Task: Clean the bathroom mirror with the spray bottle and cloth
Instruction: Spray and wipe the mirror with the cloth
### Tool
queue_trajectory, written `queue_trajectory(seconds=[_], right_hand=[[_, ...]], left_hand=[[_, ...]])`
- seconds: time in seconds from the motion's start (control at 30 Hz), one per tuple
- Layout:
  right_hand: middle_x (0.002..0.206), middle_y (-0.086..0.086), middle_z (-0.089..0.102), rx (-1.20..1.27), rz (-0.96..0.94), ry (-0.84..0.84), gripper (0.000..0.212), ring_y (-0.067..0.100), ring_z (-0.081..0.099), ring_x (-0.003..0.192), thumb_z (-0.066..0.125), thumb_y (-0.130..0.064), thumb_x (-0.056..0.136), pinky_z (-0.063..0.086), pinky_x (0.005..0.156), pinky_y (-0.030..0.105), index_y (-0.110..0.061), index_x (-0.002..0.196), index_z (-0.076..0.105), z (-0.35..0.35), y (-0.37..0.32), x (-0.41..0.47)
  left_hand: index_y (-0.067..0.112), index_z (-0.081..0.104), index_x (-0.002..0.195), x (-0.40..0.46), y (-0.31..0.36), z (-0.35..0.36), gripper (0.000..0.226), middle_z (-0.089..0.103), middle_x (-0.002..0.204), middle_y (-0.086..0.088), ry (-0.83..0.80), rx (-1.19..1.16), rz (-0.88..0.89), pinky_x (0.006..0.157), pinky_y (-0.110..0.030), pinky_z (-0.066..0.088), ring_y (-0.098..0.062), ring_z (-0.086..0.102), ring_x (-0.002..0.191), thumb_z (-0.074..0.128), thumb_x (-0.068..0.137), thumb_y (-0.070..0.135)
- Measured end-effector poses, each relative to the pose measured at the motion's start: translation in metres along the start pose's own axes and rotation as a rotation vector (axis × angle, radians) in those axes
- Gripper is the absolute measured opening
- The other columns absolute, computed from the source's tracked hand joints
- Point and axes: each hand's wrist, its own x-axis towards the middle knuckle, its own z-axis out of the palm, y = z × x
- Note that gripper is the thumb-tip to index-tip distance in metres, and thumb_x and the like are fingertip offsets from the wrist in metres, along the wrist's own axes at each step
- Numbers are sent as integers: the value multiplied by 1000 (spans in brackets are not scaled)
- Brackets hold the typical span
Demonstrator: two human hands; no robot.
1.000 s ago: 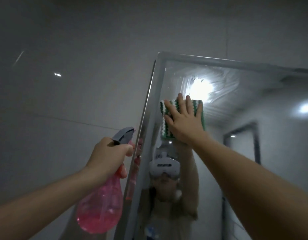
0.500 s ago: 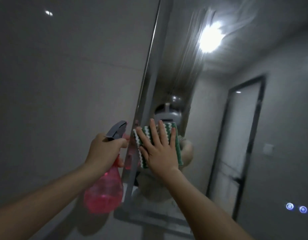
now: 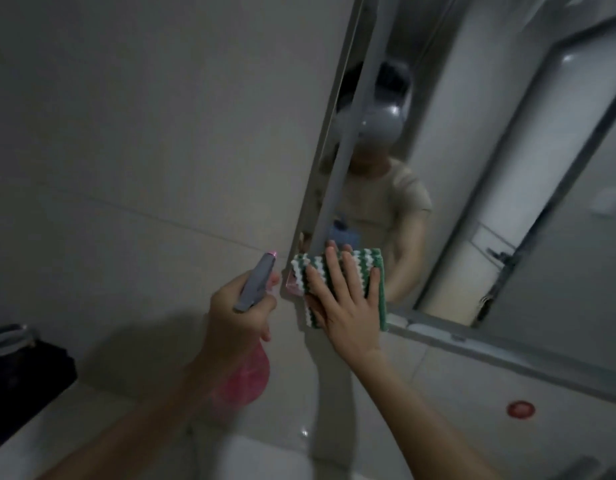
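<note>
The bathroom mirror (image 3: 507, 168) fills the upper right, its metal frame running down to a lower left corner. My right hand (image 3: 344, 299) presses a green and white striped cloth (image 3: 369, 268) flat against that lower left corner, fingers spread straight. My left hand (image 3: 237, 313) grips the neck of a pink spray bottle (image 3: 246, 379) with a grey trigger head (image 3: 256, 282), held just left of the mirror frame. The nozzle points up toward the wall.
A pale tiled wall (image 3: 144, 133) lies left of the mirror. A dark object (image 3: 26, 368) sits on the counter at the lower left. A white basin edge (image 3: 282, 455) shows at the bottom. A red round button (image 3: 520, 409) is on the wall below the mirror.
My right hand has wiped the cloth down the mirror's left side, from near the top to the bottom corner. The view has tilted down with it; the left hand kept the bottle beside the frame.
</note>
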Motion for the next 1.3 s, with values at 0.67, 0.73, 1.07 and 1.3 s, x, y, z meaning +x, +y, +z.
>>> queue_trajectory(seconds=[0.67, 0.73, 1.07, 1.3], right_hand=[[156, -4, 27, -104, -323, -33, 60, 18, 17, 146, 38, -5, 94, 5, 120, 45, -22, 151, 28, -13, 47, -43], [155, -5, 30, -108, -373, -38, 57, 18, 21, 145, 41, -8, 95, 5, 119, 45, -23, 150, 32, -18, 63, -39], [155, 1, 28, -210, -366, -44, 60, 19, 26, 143, 39, -53, 99, 9, 118, 48, -22, 150, 33, -59, 147, 39], [157, 6, 26, -253, -315, -107, 68, 26, 23, 145, 34, -60, 97, 13, 115, 55, -20, 151, 28, -100, 207, 138]], left_hand=[[2, 65, 76, -51, -16, 27, 20, 42, 36, 6, -104, -56, -131, 44, -21, 38, -12, 43, 32, 54, 65, 14], [-1, 62, 74, -47, -8, 30, 20, 42, 35, 7, -114, -66, -120, 43, -21, 37, -10, 42, 32, 54, 64, 14], [-4, 59, 64, -24, 56, 39, 14, 46, 35, -9, -162, -108, 20, 43, -25, 39, -22, 47, 33, 56, 69, 9], [18, 58, 59, 10, 151, 49, 34, 51, 39, -1, -187, -81, 156, 37, -22, 38, -19, 48, 34, 60, 82, -7]])
